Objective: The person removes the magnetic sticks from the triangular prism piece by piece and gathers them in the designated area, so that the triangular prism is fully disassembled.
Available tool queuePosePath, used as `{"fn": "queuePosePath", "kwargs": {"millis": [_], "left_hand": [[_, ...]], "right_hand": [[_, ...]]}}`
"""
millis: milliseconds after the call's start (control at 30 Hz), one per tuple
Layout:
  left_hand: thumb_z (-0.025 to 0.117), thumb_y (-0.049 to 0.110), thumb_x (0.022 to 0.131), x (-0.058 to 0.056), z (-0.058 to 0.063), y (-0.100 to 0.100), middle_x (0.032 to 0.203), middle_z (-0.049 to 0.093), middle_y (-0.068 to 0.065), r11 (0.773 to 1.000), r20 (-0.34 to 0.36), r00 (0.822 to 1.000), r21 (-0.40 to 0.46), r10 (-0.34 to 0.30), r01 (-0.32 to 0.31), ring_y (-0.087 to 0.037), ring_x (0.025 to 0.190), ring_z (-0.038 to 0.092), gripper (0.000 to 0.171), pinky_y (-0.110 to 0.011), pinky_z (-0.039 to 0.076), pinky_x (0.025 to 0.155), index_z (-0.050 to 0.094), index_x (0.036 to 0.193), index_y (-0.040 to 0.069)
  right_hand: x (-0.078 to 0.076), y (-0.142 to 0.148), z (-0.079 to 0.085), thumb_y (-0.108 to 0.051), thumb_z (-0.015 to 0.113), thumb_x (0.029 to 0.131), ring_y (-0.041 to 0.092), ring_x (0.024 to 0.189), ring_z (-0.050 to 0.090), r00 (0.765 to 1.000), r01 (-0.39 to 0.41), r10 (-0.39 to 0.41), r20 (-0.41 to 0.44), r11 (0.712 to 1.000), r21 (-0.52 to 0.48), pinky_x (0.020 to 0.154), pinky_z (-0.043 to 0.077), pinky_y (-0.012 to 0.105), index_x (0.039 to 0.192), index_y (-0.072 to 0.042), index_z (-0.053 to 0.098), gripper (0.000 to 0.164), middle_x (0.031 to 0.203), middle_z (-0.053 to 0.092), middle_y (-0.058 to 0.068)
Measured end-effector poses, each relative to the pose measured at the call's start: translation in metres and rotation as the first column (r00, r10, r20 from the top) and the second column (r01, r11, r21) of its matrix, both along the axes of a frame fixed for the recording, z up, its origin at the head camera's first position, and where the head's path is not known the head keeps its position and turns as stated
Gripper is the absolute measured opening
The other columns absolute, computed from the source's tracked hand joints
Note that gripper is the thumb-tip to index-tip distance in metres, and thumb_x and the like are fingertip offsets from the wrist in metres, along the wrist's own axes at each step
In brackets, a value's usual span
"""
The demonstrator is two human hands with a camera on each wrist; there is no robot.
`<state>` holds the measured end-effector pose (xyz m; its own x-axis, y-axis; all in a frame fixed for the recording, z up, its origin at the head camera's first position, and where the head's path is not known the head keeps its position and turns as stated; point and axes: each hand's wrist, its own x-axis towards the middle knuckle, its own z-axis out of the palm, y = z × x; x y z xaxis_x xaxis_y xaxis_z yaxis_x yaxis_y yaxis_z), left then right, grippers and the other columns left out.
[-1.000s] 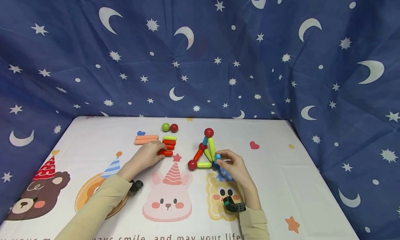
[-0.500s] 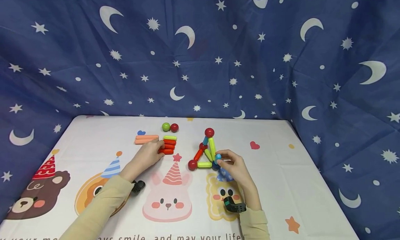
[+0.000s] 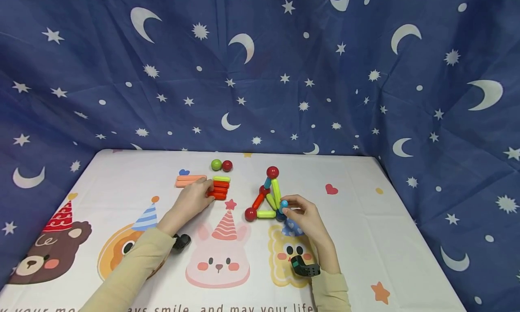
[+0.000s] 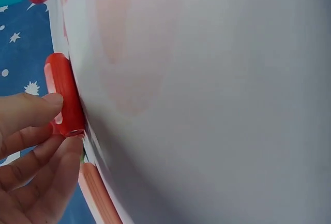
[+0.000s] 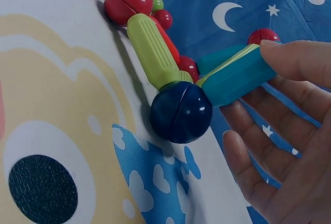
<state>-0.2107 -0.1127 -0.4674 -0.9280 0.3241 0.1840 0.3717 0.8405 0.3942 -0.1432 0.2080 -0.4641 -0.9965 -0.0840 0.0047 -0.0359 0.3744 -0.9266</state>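
My left hand (image 3: 192, 201) is at the small row of red sticks on the left, its thumb and fingers pinching the end of the nearest red magnetic stick (image 4: 66, 92). The other red sticks (image 3: 221, 184) lie right beside it, partly covered by my fingers in the head view. My right hand (image 3: 302, 216) pinches the upper end of a blue magnetic stick (image 5: 238, 79). Its lower end meets a dark blue ball (image 5: 181, 112), a corner of the built frame. Yellow-green sticks (image 5: 151, 50), a red stick (image 3: 257, 201) and red balls (image 3: 250, 214) form the rest of that frame.
Behind the red row lies a yellow-green stick (image 3: 221, 179), and peach sticks (image 3: 191, 178) are to its left. A green ball (image 3: 216, 165) and a red ball (image 3: 227, 165) sit farther back. The printed tablecloth (image 3: 365, 239) ends at a starry blue curtain (image 3: 260, 77).
My left hand has pushed the nearest red stick slightly away from me, so the red sticks now lie closer together. My right hand stays at the blue stick.
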Motion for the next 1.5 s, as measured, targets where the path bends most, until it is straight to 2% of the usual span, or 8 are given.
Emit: {"fn": "queuePosePath", "kwargs": {"millis": [400,633,767,900,1100,1200,1333,1500], "left_hand": [[0.074,0.011,0.08,0.008,0.01,0.013,0.081,0.06,-0.004,0.996,0.02,0.998,0.07,0.057,-0.058,-0.016,0.066,0.051,0.016,-0.028,0.042,0.06,0.067,0.094,0.009],[0.076,0.016,0.08,0.021,0.023,0.043,0.091,0.066,-0.006,0.983,0.014,0.999,0.177,0.036,-0.038,-0.018,0.077,0.059,0.024,-0.032,0.049,0.066,0.068,0.101,0.009],[0.075,0.016,0.081,0.031,0.026,0.066,0.095,0.067,-0.007,0.96,0.049,0.999,0.278,0.012,-0.025,-0.018,0.082,0.063,0.024,-0.031,0.053,0.07,0.068,0.103,0.01],[0.075,0.014,0.082,0.04,0.024,0.089,0.095,0.067,-0.006,0.911,0.054,0.998,0.413,-0.023,-0.001,-0.017,0.083,0.064,0.021,-0.029,0.055,0.071,0.068,0.102,0.011],[0.074,0.01,0.082,0.049,0.016,0.121,0.099,0.066,-0.01,0.794,0.045,0.994,0.605,-0.099,0.051,-0.024,0.084,0.065,0.025,-0.029,0.057,0.069,0.068,0.106,0.005],[0.074,0.007,0.081,0.052,0.011,0.134,0.1,0.065,-0.01,0.737,0.038,0.992,0.673,-0.123,0.066,-0.026,0.086,0.065,0.027,-0.032,0.057,0.071,0.067,0.107,0.004],[0.074,0.005,0.081,0.055,0.006,0.148,0.101,0.063,-0.01,0.685,0.026,0.989,0.724,-0.148,0.083,-0.026,0.088,0.065,0.028,-0.035,0.057,0.073,0.067,0.108,0.004],[0.073,0.003,0.082,0.058,0.001,0.158,0.101,0.062,-0.012,0.649,0.046,0.985,0.757,-0.168,0.075,-0.028,0.091,0.064,0.03,-0.04,0.057,0.075,0.067,0.111,0.005]], "right_hand": [[-0.002,0.001,-0.002,-0.014,0.067,0.089,0.019,0.106,0.059,1.0,0.015,-0.015,0.007,0.999,0.028,0.092,0.047,0.028,0.116,-0.013,0.066,0.027,0.112,0.067,0.007],[-0.001,0.005,-0.003,-0.014,0.067,0.089,0.022,0.106,0.06,1.0,0.014,-0.014,0.0,1.0,0.024,0.092,0.047,0.029,0.116,-0.011,0.065,0.027,0.111,0.067,0.01],[0.0,0.005,-0.001,-0.011,0.066,0.089,0.023,0.105,0.059,1.0,0.013,-0.013,0.016,1.0,0.008,0.09,0.047,0.028,0.116,-0.009,0.065,0.027,0.11,0.067,0.012],[0.005,0.001,0.013,-0.005,0.065,0.089,0.026,0.104,0.059,1.0,0.006,-0.006,0.022,1.0,0.004,0.088,0.048,0.025,0.116,-0.004,0.064,0.027,0.109,0.066,0.017],[0.011,-0.003,0.03,-0.003,0.063,0.089,0.03,0.104,0.06,1.0,0.006,-0.007,0.016,1.0,0.03,0.087,0.048,0.025,0.115,0.0,0.063,0.026,0.109,0.066,0.019],[0.005,0.002,0.014,-0.006,0.065,0.089,0.028,0.104,0.061,1.0,0.008,-0.008,0.002,1.0,0.017,0.087,0.049,0.026,0.114,-0.004,0.065,0.026,0.109,0.066,0.016],[-0.004,0.009,-0.009,-0.01,0.069,0.087,0.025,0.103,0.062,1.0,0.018,-0.018,0.001,1.0,0.012,0.088,0.049,0.028,0.113,-0.01,0.066,0.027,0.109,0.067,0.011],[-0.003,0.007,-0.011,-0.007,0.069,0.086,0.025,0.101,0.064,0.999,0.025,-0.027,0.043,0.999,0.039,0.086,0.051,0.031,0.116,-0.009,0.065,0.03,0.109,0.067,0.012]]}}
